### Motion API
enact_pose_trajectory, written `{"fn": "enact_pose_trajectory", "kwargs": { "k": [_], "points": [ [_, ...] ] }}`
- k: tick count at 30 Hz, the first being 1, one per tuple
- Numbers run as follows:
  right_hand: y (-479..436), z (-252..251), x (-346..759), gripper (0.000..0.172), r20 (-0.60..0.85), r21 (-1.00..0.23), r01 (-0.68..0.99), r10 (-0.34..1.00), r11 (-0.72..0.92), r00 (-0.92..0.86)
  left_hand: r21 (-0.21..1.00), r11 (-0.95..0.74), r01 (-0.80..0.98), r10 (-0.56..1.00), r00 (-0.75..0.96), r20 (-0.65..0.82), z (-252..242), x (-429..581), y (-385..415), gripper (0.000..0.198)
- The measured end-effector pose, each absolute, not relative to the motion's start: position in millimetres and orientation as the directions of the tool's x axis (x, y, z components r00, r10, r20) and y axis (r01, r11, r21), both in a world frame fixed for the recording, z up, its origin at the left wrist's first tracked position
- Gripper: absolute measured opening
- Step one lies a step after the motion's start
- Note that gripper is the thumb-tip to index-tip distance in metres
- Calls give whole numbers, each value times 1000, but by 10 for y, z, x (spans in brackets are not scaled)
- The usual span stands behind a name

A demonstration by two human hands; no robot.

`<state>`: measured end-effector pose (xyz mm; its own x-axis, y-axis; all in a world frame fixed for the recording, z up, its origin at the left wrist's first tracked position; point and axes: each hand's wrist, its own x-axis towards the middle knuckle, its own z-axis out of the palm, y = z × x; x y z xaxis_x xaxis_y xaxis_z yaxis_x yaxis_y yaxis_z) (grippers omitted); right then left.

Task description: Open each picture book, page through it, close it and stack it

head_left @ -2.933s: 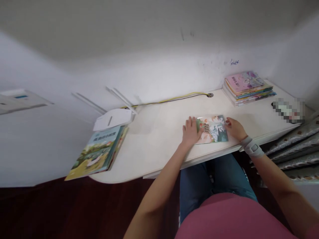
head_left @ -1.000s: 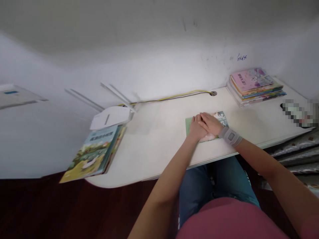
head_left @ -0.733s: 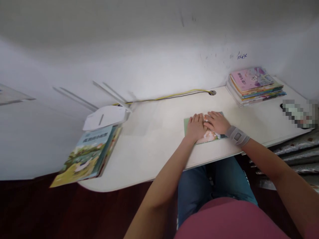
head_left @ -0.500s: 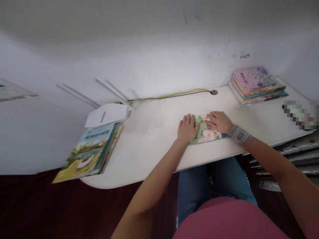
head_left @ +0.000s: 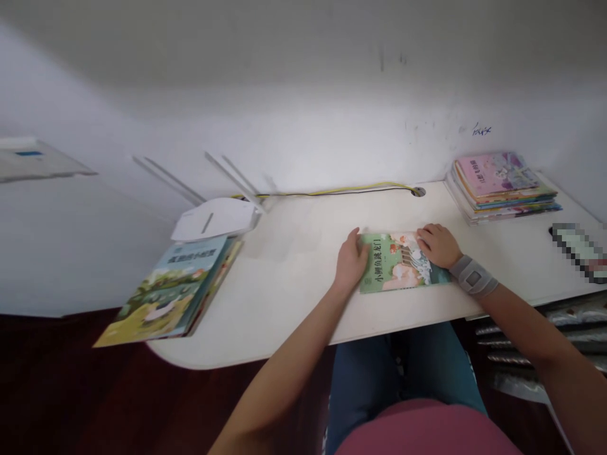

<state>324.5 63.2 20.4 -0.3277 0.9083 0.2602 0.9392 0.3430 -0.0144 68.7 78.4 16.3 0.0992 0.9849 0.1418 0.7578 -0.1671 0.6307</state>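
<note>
A green picture book [head_left: 396,265] lies flat on the white desk, its illustrated cover facing up. My left hand [head_left: 351,260] is turned on its side against the book's left edge, fingers stretched out and thumb apart. Over the upper right part of the cover rests my right hand [head_left: 440,245], fingers spread and slightly bent. A grey band [head_left: 473,276] circles my right wrist. Neither hand is closed around the book.
A stack of books [head_left: 502,180] stands at the back right, near a phone-like object [head_left: 576,249], partly pixelated. At left, more books [head_left: 165,291] overhang the desk [head_left: 279,297] beside a white router [head_left: 215,218]. Yellow and black cables [head_left: 327,191] follow the wall.
My left hand has slid off the cover to the book's left edge, uncovering the title. The right hand has moved slightly toward the upper right of the cover. The camera view has shifted.
</note>
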Motion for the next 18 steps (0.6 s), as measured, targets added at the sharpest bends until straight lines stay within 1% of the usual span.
{"fn": "enact_pose_trajectory", "kwargs": {
  "k": [2, 4, 6, 8, 10, 12, 14, 16, 18],
  "points": [
    [634, 204, 3248, 30, 263, -14, 940, 908, 341, -325, 707, -134, 694, 990, 60, 129, 178, 664, 810, 51],
    [638, 204, 3253, 30, 265, -17, 939, 907, 343, -327, 743, -130, 657, 990, 45, 133, 187, 658, 829, 48],
    [642, 197, 3258, 29, 271, -28, 937, 905, 348, -328, 807, -108, 581, 992, 11, 125, 193, 658, 846, 45],
    [648, 177, 3264, 30, 284, -47, 934, 902, 353, -326, 905, -64, 421, 997, -7, 74, 205, 661, 864, 47],
    [658, 146, 3276, 30, 304, -71, 931, 897, 358, -322, 973, -12, 230, 999, 47, 1, 230, 674, 885, 54],
    [674, 114, 3297, 31, 331, -108, 925, 891, 364, -312, 996, 37, 77, 991, 123, -46, 264, 697, 908, 62],
    [697, 95, 3328, 31, 362, -168, 912, 884, 373, -295, 995, 85, -52, 984, 164, -75, 298, 724, 931, 64],
    [725, 101, 3371, 31, 396, -252, 889, 879, 382, -265, 978, 129, -165, 979, 178, -99, 320, 739, 949, 60],
    [752, 133, 3426, 31, 422, -365, 843, 877, 396, -229, 958, 171, -229, 974, 187, -129, 327, 740, 959, 49]
  ]
}}
